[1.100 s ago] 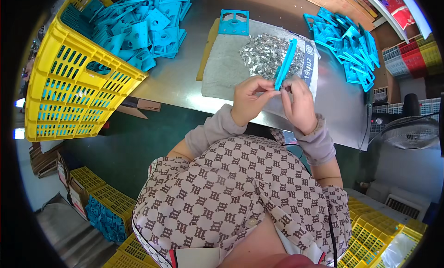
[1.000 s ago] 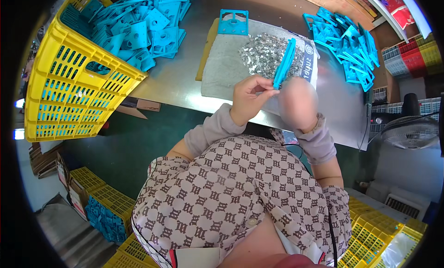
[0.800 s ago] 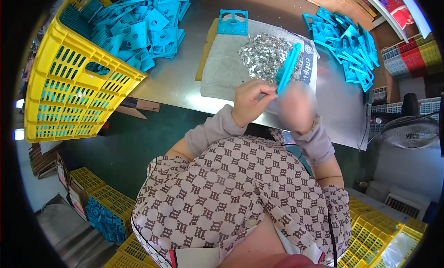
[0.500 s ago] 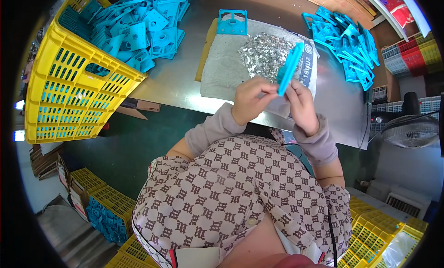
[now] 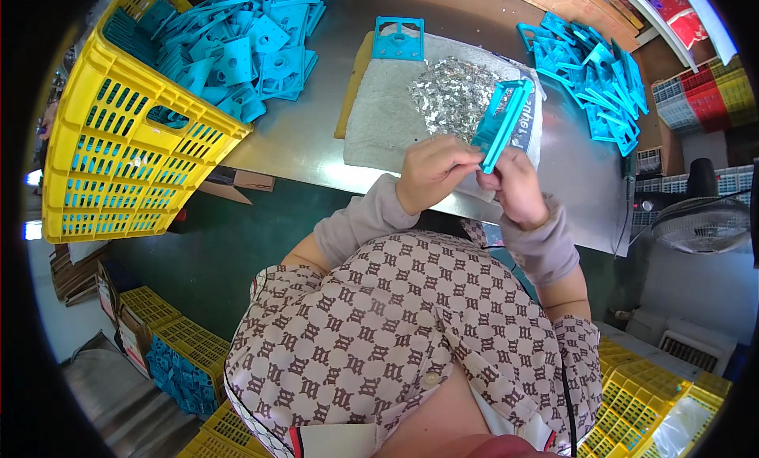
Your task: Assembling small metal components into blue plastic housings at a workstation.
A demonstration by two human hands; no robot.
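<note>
A blue plastic frame (image 5: 506,122) is held tilted on edge above the cloth, its lower end between my hands. My left hand (image 5: 436,172) pinches that end from the left, thumb and forefinger pressed together; anything small between them is hidden. Around the same end on the right, the fingers of my right hand (image 5: 514,185) are closed. Just beyond lies a heap of small shiny metal pieces (image 5: 447,94) on a grey cloth (image 5: 375,126). Another blue plastic frame (image 5: 398,40) lies flat at the cloth's far edge.
At left, a yellow crate (image 5: 118,153) stands beside a high pile of blue plastic parts (image 5: 265,43). More blue parts (image 5: 589,70) are heaped at the table's right. A fan (image 5: 700,221) is at the far right, and yellow crates (image 5: 190,339) sit below at the left.
The held frame has turned so its open side shows more, and it has dropped slightly toward me. My right hand's fingers have curled in more; my left hand has barely moved.
</note>
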